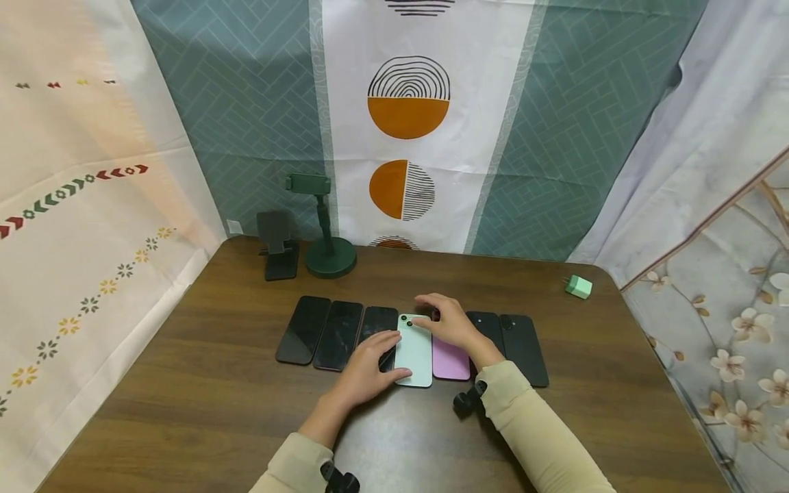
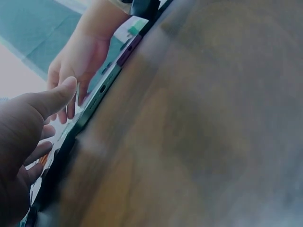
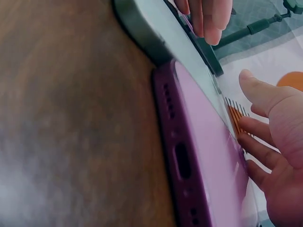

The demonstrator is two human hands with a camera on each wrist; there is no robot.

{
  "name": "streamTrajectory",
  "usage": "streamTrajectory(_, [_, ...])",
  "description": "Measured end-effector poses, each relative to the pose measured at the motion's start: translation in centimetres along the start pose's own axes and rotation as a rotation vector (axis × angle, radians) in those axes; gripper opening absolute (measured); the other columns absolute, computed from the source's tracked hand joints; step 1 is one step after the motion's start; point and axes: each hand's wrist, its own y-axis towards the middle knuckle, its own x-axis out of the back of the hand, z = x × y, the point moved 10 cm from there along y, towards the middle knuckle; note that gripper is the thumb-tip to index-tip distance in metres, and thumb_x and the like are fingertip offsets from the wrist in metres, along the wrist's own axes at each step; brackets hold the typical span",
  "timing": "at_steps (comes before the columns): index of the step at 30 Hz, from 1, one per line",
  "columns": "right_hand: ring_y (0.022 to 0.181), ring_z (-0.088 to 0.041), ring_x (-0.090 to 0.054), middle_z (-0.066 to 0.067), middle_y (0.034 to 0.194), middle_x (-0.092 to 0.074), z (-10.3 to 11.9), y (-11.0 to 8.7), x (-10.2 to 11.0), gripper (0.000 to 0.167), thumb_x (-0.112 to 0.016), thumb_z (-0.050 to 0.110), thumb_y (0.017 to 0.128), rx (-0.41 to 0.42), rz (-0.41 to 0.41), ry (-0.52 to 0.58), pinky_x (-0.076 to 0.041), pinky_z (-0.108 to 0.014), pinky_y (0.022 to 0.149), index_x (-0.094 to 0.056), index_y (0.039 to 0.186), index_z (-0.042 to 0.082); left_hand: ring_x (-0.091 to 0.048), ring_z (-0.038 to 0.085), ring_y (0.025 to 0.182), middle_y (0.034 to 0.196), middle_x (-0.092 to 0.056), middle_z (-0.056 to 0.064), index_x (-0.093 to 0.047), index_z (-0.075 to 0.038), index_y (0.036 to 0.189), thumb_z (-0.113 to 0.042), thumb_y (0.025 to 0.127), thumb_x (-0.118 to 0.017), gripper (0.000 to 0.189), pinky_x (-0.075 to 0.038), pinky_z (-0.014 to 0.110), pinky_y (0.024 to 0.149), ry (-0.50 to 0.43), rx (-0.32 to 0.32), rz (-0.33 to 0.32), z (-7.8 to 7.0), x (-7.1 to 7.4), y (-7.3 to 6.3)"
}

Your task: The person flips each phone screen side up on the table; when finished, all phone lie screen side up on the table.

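Note:
A mint green smartphone (image 1: 414, 356) lies back side up in a row of phones, its camera lenses at the top left. My left hand (image 1: 368, 370) is at its left edge, thumb near the bottom and fingers over the neighbouring dark phone (image 1: 377, 320). Its fingers look spread and loose in the left wrist view. My right hand (image 1: 453, 325) hovers at the mint phone's top, thumb over it, covering the upper part of a purple phone (image 1: 451, 361). In the right wrist view, the right hand (image 3: 279, 137) has parted fingers and nothing between them.
Two black phones (image 1: 304, 331) (image 1: 338, 335) lie at the row's left end, two dark ones (image 1: 485, 329) (image 1: 524, 350) at its right. Behind stand a black phone stand (image 1: 281, 260) and a green one (image 1: 331, 257). A green charger plug (image 1: 579, 287) sits at the table's (image 1: 203, 383) back right.

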Motion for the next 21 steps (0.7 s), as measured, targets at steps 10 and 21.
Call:
streamTrajectory(10, [0.127, -0.03, -0.058, -0.012, 0.134, -0.064, -0.7, -0.6, -0.1, 0.049, -0.076, 0.026, 0.093, -0.002, 0.041, -0.054, -0.046, -0.049, 0.106, -0.063, 0.135, 0.004, -0.046, 0.035, 0.139, 0.146, -0.056, 0.011, -0.06, -0.002, 0.139, -0.041, 0.081, -0.085, 0.074, -0.036, 0.053, 0.115, 0.008, 0.001, 0.045, -0.4, -1.7, 0.8])
streamTrajectory(21, [0.123, -0.028, -0.061, -0.01, 0.128, -0.068, -0.9, -1.0, 0.1, 0.044, -0.077, 0.024, 0.092, -0.01, 0.038, -0.037, -0.048, -0.047, 0.105, -0.067, 0.131, 0.004, -0.05, 0.031, 0.136, 0.14, -0.06, 0.013, -0.062, 0.0, 0.136, -0.042, 0.075, -0.09, 0.079, -0.028, 0.048, 0.12, 0.043, -0.063, 0.035, -1.1, -2.2, 1.6])
